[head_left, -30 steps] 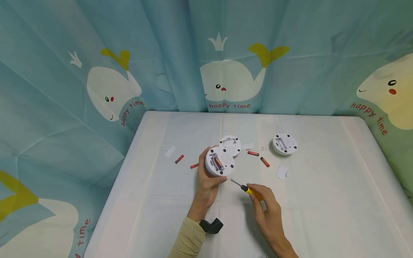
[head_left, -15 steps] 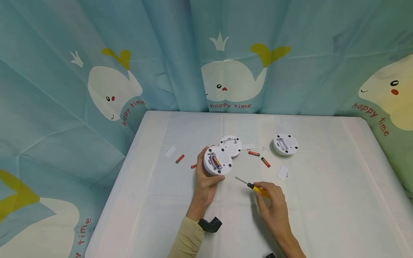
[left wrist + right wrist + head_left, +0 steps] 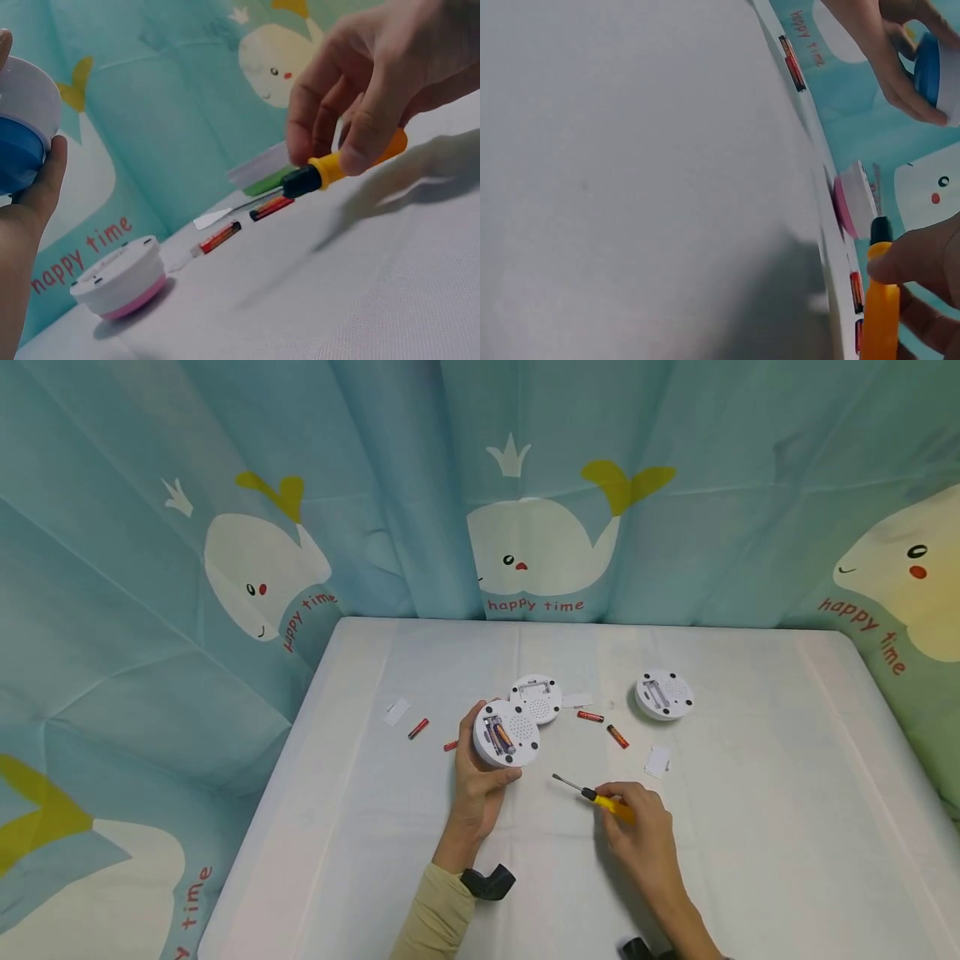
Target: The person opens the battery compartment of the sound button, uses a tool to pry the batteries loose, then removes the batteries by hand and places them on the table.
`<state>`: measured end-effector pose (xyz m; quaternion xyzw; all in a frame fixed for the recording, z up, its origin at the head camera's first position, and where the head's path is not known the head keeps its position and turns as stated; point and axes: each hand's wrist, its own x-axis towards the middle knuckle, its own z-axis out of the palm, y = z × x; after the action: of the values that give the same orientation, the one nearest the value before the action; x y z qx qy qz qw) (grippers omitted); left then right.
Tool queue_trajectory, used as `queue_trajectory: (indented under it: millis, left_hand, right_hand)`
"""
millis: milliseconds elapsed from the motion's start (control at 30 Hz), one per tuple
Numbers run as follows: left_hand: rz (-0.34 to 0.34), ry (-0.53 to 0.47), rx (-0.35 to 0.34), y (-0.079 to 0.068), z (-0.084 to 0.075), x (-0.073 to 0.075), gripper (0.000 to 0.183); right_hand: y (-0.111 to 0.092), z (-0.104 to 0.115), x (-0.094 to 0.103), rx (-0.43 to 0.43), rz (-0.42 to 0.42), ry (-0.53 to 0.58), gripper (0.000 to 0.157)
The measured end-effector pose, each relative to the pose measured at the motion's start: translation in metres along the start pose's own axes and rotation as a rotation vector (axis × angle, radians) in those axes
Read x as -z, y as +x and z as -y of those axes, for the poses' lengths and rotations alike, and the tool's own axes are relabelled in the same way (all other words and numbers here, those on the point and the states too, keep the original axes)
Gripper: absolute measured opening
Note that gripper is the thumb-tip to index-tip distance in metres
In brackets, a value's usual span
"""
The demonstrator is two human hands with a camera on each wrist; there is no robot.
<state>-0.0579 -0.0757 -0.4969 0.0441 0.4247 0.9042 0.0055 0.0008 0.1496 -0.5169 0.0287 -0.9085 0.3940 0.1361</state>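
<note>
My left hand [image 3: 480,789] grips a round white battery-powered device [image 3: 527,745], raised with its underside facing the head camera. Its battery compartment lies uncovered, with a battery [image 3: 503,740] visible inside. The left wrist view shows a blue band [image 3: 19,154] on this device. To the right, my right hand [image 3: 647,831] pinches the yellow handle of a screwdriver [image 3: 613,806] between thumb and fingers. The screwdriver's blade points up and left, apart from the device. In the right wrist view, the dark collar and yellow handle [image 3: 881,315] show beside the thumb.
Behind the held device, a second white one [image 3: 538,705] with a pink base [image 3: 135,298] lies on the table. A third [image 3: 676,691] sits farther right. Red-and-black batteries [image 3: 617,737] and small white covers [image 3: 657,762] are scattered about. A whale-print curtain [image 3: 405,543] hangs behind the table.
My right hand has drawn the screwdriver rightward, away from the held device. My left hand has shifted slightly left with the device still in its grip.
</note>
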Motion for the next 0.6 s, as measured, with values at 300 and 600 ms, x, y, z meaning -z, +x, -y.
queue_trajectory:
  millis: [300,600]
  left_hand:
    - [0.003,0.007,0.011,-0.0012,-0.0018,-0.0013,0.115]
    - [0.009,0.001,0.014,-0.0018,0.0000,-0.0006,0.111]
  right_hand:
    - [0.0012,-0.0038,0.0017,-0.061,0.046,-0.043,0.034]
    - [0.0031,-0.0052,0.0022,-0.099,0.106,-0.060,0.031]
